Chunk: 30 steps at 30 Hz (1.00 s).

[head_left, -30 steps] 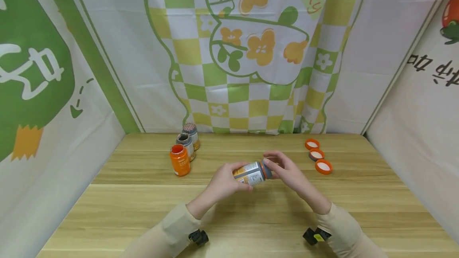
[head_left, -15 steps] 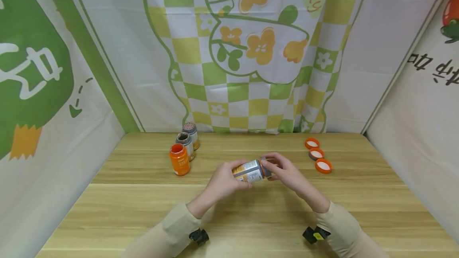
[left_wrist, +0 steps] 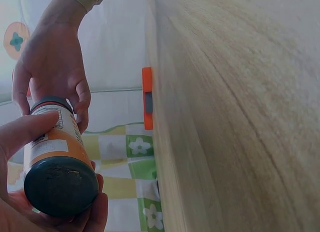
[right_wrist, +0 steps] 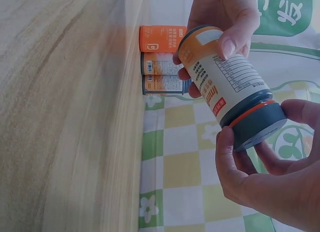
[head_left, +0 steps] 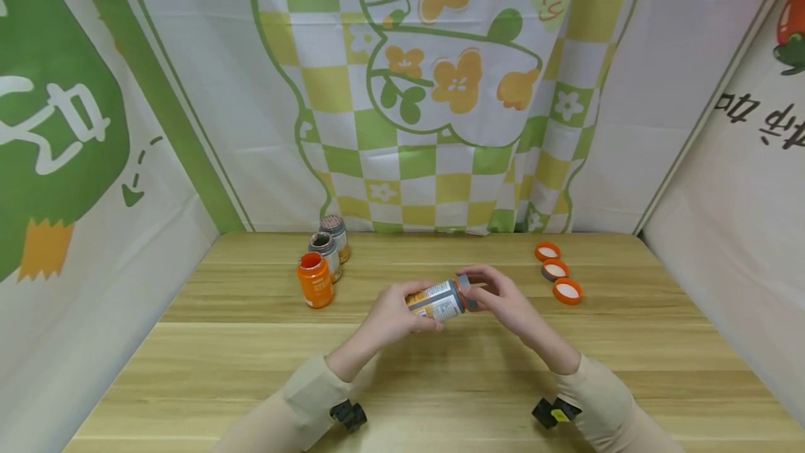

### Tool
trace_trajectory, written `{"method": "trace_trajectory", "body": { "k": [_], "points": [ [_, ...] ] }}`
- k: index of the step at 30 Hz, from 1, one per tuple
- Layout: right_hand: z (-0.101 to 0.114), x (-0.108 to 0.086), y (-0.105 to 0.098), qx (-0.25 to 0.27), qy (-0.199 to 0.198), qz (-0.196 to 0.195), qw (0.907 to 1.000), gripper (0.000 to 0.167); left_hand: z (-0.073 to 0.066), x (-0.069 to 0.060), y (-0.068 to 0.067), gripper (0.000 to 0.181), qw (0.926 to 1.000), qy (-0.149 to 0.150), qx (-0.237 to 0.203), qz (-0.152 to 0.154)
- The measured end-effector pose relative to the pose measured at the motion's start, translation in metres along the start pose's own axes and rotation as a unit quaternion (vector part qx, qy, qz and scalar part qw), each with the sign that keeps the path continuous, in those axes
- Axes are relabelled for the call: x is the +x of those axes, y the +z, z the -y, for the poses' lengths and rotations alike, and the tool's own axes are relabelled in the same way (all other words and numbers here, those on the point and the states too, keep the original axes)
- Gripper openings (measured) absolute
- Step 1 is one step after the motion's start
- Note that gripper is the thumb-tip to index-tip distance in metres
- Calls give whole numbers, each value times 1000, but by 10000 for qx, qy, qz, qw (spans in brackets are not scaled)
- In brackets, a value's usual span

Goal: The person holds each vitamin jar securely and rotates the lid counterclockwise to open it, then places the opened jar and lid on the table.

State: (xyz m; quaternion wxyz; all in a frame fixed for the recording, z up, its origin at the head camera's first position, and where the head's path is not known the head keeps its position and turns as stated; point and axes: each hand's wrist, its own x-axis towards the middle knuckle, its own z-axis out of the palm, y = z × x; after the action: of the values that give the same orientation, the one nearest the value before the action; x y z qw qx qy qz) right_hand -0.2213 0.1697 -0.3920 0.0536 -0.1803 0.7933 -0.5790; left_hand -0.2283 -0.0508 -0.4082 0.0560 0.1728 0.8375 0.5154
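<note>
In the head view, my left hand grips the body of a grey, white and orange supplement bottle above the table. The bottle lies tilted, its cap end toward my right hand. In the right wrist view, my right fingers and thumb pinch the rim of the dark grey cap. An orange ring shows between that cap and the bottle's neck, and the cap sits at the mouth. From the left wrist view I see the bottle's dark base, with the left fingers wrapped round the body.
An open orange bottle, an open grey bottle and another grey bottle stand in a row at back left. Three upturned caps with white liners lie at back right. Printed curtains edge the wooden table.
My right fingers have shifted round the cap, and its grey rim shows more now. The left hand and the bottle stay almost in place.
</note>
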Motion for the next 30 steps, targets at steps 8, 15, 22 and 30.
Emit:
{"method": "trace_trajectory", "body": {
  "k": [8,15,22,30],
  "points": [
    [-1,0,0,150,-401,49,9991,38,0,0,0,62,9993,-228,-254,157],
    [-5,-2,-2,87,-819,90,9966,34,0,0,-1,60,9973,-177,-610,366],
    [-6,-3,-3,68,-1059,147,9942,36,0,0,-2,61,9961,-192,-714,485],
    [-3,-5,-4,197,-1148,234,9929,38,-2,-1,-2,62,9969,-232,-602,459]
  ]
}}
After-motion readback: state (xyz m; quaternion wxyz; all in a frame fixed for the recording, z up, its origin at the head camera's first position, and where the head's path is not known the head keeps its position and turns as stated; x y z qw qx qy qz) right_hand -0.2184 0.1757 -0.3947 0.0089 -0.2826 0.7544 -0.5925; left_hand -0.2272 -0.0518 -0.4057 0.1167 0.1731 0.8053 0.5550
